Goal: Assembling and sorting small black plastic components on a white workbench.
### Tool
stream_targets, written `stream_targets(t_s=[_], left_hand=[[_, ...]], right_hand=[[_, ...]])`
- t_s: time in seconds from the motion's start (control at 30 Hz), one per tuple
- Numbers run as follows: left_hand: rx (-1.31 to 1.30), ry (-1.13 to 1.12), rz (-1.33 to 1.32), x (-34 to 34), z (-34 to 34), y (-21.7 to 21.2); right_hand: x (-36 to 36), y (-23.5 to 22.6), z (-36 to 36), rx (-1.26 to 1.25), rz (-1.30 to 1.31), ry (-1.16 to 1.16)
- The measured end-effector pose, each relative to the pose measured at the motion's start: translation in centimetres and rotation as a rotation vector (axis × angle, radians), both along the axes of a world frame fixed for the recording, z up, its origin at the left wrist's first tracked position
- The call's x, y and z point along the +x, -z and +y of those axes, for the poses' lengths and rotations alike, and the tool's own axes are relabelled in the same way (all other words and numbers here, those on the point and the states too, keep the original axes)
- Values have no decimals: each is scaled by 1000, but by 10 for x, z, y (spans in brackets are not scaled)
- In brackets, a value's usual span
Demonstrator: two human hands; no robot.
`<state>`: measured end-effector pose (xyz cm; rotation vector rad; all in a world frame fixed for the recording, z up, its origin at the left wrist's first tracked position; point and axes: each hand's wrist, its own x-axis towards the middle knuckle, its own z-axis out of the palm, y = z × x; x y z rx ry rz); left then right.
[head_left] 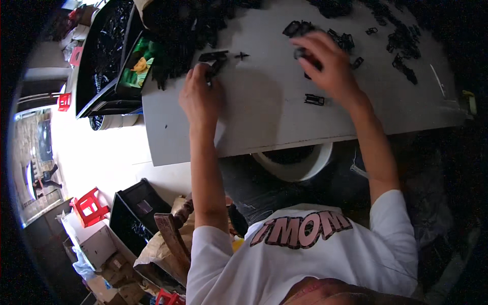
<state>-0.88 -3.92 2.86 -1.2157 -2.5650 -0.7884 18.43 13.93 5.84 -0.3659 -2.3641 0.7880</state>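
Observation:
My left hand (201, 96) is closed at the left part of the grey tabletop (249, 119), its fingers round a small black plastic part (217, 66). Just beyond it lies a longer black piece (213, 55), with a thin pointed black piece (242, 55) to the right. My right hand (330, 68), somewhat smeared by motion, has its thumb and fingers curled about another dark plastic part (307, 55), mostly hidden. A rectangular black clip-like part (314, 99) lies on the table below that hand. More black parts (297, 28) lie beyond its fingertips.
Heaps of black parts (178, 46) cover the far left; a scattered cluster (404, 43) lies far right. A black crate (104, 66) stands left of the table. Under the front edge is a white bucket (323, 160). A wooden chair (170, 239) and red stool (90, 207) are lower left.

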Motion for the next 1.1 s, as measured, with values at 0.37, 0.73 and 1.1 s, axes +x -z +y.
stream_targets(t_s=[0.37, 0.73, 1.1], left_hand=[[133, 279, -407, 60, -10, -7], [154, 347, -593, 81, -16, -13], [174, 463, -904, 94, -4, 2]], right_hand=[[100, 19, -46, 37, -220, 365], [65, 26, -52, 134, -277, 235], [50, 8, -66, -60, -250, 27]])
